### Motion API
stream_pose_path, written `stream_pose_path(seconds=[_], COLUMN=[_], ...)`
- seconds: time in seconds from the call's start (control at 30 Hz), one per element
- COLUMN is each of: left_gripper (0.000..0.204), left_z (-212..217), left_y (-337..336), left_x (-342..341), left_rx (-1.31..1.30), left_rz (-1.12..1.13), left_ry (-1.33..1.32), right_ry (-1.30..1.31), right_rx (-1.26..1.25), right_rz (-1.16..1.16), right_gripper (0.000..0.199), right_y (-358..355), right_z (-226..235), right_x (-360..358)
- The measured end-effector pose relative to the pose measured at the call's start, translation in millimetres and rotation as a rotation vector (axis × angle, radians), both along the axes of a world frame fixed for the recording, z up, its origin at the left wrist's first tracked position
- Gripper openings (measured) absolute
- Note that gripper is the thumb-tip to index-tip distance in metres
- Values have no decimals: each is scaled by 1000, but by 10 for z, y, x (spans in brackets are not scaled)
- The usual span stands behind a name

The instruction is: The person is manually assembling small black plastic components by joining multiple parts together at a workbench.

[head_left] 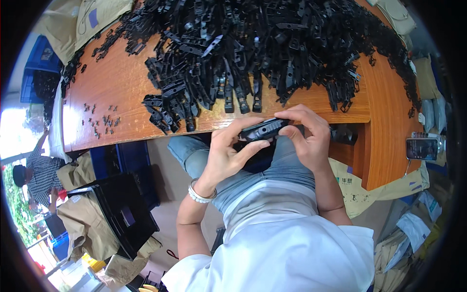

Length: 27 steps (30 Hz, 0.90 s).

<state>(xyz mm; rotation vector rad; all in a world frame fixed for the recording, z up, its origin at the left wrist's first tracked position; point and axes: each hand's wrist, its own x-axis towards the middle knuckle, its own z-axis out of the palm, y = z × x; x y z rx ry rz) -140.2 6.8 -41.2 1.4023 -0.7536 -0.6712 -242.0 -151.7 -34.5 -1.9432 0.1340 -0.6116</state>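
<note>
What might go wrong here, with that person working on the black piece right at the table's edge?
1. The black plastic part is pinched between the left hand and right hand over the lap, off the table; a slip would likely drop it to the floor.
2. The heap of black parts reaches the table's near edge, so a nudge may spill some.

A big heap of black plastic parts [253, 44] covers the wooden table [121, 87] at top. A phone [421, 149] lies at right; small, perhaps metal, bits [99, 119] scatter at left.
</note>
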Motion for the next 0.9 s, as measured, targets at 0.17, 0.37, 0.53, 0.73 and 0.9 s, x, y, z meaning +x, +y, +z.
stream_pose_path(seconds=[0.17, 0.37, 0.53, 0.73, 0.9], left_gripper=[33, 14, 23, 13, 12], left_z=[-64, 68, 160, 230, 270], left_y=[115, -150, -701, -844, -801], left_x=[53, 594, 1206, 1433, 1229], left_rx=[143, 101, 309, 367, 152], left_rz=[-84, 183, 149, -30, 309], left_ry=[-140, -719, -1158, -1165, -1001], right_ry=[220, 351, 301, 233, 184], right_rx=[517, 416, 285, 307, -101], right_rz=[127, 126, 108, -190, -757], right_gripper=[23, 23, 18, 10, 10], right_y=[66, 192, 147, -160, -438], right_z=[-42, -304, -235, -228, -265], right_x=[-81, -125, -214, -601, -601])
